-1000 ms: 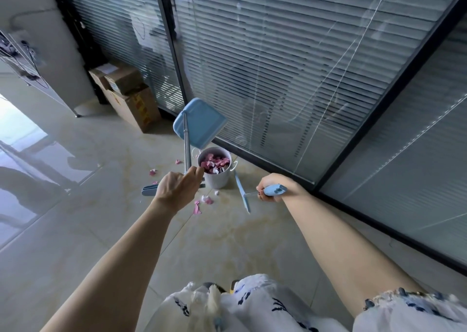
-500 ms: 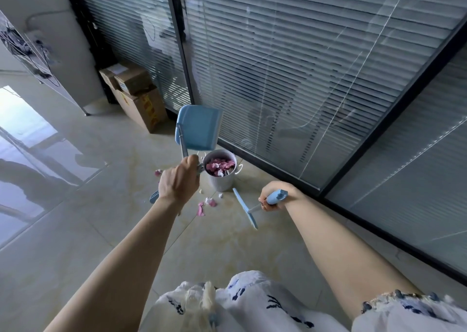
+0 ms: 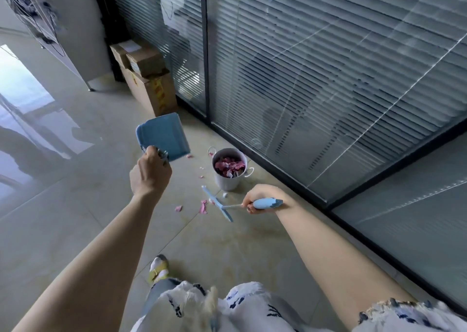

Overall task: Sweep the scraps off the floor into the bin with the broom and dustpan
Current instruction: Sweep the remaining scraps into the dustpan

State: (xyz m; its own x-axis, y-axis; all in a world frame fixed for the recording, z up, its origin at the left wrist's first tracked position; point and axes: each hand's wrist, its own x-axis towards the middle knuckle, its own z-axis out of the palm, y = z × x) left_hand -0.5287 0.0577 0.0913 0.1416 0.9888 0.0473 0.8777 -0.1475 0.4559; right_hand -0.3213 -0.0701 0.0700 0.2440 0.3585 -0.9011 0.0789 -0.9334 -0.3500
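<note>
Head view, left hand (image 3: pixel 150 177) gripping raised dustpan (image 3: pixel 164 134), right hand (image 3: pixel 257 192) gripping broom (image 3: pixel 217 204)

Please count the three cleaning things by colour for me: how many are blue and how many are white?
Blue: 2, the dustpan and the broom
White: 1, the bin
Total: 3

Glossy tiled floor (image 3: pixel 75 205), slatted blinds (image 3: pixel 328 66)
</note>
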